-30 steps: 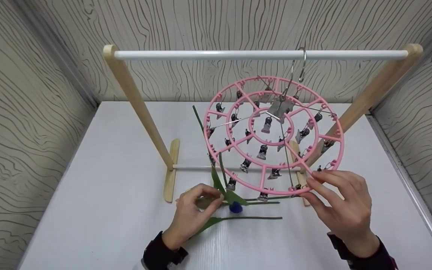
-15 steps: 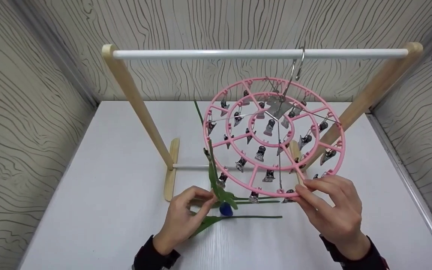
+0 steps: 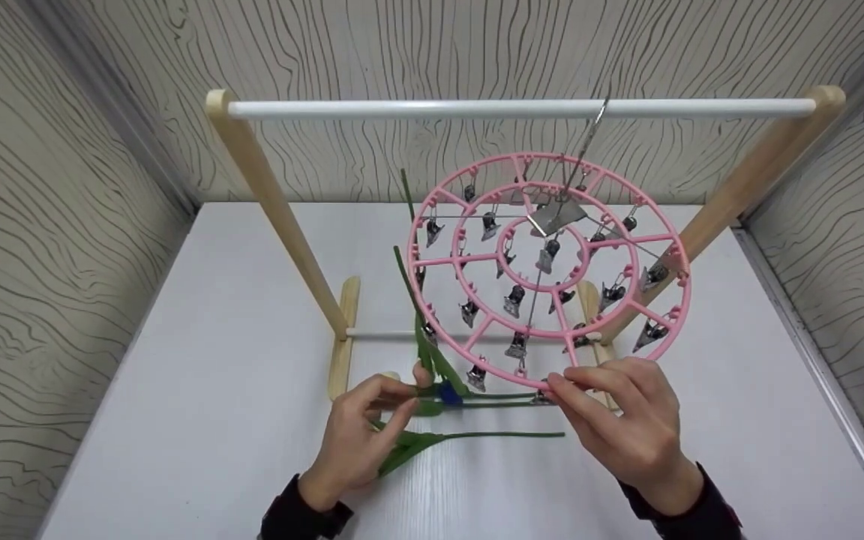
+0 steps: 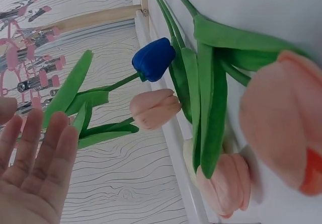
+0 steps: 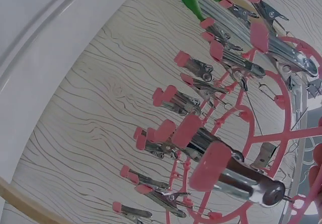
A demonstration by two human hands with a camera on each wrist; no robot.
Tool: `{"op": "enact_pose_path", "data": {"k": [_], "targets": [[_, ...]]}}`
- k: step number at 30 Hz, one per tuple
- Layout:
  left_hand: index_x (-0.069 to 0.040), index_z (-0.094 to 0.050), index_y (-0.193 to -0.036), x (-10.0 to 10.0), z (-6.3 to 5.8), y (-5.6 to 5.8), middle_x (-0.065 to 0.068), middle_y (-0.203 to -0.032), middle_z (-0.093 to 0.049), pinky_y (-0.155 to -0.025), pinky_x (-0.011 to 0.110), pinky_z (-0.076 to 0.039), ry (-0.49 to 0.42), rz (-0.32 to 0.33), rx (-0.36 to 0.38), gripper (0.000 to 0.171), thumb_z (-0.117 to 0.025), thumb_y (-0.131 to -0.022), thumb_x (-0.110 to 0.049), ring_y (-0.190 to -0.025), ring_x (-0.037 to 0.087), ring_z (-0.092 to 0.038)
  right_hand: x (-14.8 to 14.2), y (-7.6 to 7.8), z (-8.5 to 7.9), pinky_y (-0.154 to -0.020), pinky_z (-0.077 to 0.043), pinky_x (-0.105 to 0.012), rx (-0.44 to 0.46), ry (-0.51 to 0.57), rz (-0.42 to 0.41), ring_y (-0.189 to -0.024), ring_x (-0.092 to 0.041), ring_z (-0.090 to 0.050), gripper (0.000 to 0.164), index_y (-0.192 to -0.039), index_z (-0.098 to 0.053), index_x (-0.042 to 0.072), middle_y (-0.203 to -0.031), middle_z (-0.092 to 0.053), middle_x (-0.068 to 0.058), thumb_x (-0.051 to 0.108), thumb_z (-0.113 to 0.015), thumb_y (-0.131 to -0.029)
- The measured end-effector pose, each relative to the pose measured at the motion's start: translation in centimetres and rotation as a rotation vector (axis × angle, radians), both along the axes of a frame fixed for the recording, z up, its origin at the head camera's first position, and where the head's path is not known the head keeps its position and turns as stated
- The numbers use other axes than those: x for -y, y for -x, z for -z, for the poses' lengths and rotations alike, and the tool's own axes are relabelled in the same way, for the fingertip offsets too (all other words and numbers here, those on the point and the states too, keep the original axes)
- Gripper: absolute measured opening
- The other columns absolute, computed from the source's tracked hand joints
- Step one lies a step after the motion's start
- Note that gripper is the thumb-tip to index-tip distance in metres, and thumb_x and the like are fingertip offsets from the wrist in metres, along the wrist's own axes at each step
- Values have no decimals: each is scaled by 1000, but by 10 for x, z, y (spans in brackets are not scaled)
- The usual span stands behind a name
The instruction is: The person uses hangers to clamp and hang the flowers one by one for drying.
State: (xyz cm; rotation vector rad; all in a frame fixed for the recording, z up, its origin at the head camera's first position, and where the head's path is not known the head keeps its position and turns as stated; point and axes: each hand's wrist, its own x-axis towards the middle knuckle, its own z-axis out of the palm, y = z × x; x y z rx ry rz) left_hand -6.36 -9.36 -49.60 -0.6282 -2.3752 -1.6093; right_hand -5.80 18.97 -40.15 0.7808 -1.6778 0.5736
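A pink round clip hanger (image 3: 688,277), with several metal clips around its rings, hangs tilted from a bar. My right hand (image 3: 631,431) pinches its front rim between thumb and fingers. At its left side, a blue tulip (image 4: 154,59) and a peach tulip (image 4: 153,108) hang head down, stems upward. My left hand (image 3: 357,431) is just left of these blooms, its thumb apart from the fingers. In the left wrist view its fingers (image 4: 60,161) are extended and grip nothing. Below lie more artificial tulips (image 3: 507,434), whose peach blooms (image 4: 276,118) the left hand hides in the head view.
The wooden rack has a white top bar (image 3: 417,109), a left post (image 3: 274,210) and a right post (image 3: 747,187). A lower white rod (image 3: 383,333) joins its feet on the white table (image 3: 199,420). Patterned panels (image 3: 417,45) enclose the table.
The hanger has turned, its front edge going left with my right hand. The hanging tulips have swung left and farther back. My left hand has shifted slightly left, and its fingertips have come off the leaves.
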Motion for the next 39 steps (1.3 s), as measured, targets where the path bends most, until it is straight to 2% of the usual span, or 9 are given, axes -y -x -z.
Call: {"op": "enact_pose_path", "data": {"k": [8, 17, 20, 24, 27, 29, 32, 36, 39], "targets": [[-22, -64, -102, 0, 2, -1, -3, -96, -70, -70, 25, -60, 12, -4, 45, 10, -66, -92, -20, -87, 3, -68, 17, -1, -8, -61, -37, -30, 22, -14, 4, -67, -25, -47, 32, -73, -76, 1, -67, -66, -13, 26, -67, -90], [-26, -63, -100, -3, 5, 0, -9, -93, -69, -70, 23, -59, 22, -2, 26, 14, -68, -90, -17, -84, 3, -68, 26, -3, -12, -61, -38, -30, 22, -11, 15, -67, -25, -48, 33, -74, -76, 0, -68, -67, -13, 26, -66, -91], [-26, -64, -99, -5, 6, -1, -11, -91, -69, -69, 22, -59, 15, -18, 11, 18, -70, -88, -14, -81, 3, -68, 28, -8, -14, -66, -39, -31, 6, 14, 9, -71, -27, -50, 32, -73, -76, 1, -69, -67, -14, 27, -67, -90], [-20, -65, -98, -6, 7, -1, -10, -91, -69, -68, 22, -59, 11, -28, 3, 16, -71, -86, -11, -80, 5, -68, 31, -18, -14, -72, -40, -29, -54, 53, -15, -76, -27, -51, 29, -72, -74, 4, -70, -65, -14, 26, -69, -90], [-17, -66, -98, -7, 7, -2, -10, -91, -69, -68, 22, -59, 14, -26, 12, 13, -71, -86, -12, -80, 5, -68, 31, -28, -7, -66, -41, -24, -61, 20, -86, -72, -23, -50, 28, -70, -73, 5, -67, -64, -11, 25, -69, -89], [-16, -66, -98, -6, 7, -2, -11, -91, -69, -68, 21, -59, 21, -24, 19, 13, -71, -87, -12, -81, 4, -68, 29, -32, 4, -59, -42, -21, -7, -47, -150, -66, -18, -51, 27, -71, -74, 7, -64, -65, -7, 27, -70, -89], [-17, -66, -98, -5, 7, -2, -12, -92, -69, -69, 20, -59, 39, -22, 23, 11, -70, -88, -15, -82, 2, -68, 23, -33, 34, -55, -48, -21, 140, -210, -204, -62, -10, -54, 20, -80, -77, 11, -66, -67, 0, 29, -72, -86], [-16, -65, -100, -4, 7, -2, -8, -93, -70, -71, 20, -59, 77, -9, 13, 11, -68, -90, -20, -83, 2, -68, 13, -25, 79, -65, -52, -21, 417, -448, -144, -71, -6, -58, 15, -91, -75, 21, -78, -65, 9, 31, -78, -81], [-16, -65, -101, -4, 8, -2, -7, -94, -70, -71, 20, -59, 111, 0, 7, 11, -68, -90, -20, -84, 2, -68, 7, -17, 105, -70, -53, -22, 604, -556, -69, -78, -6, -58, 20, -93, -73, 25, -85, -63, 10, 32, -81, -76]]}}
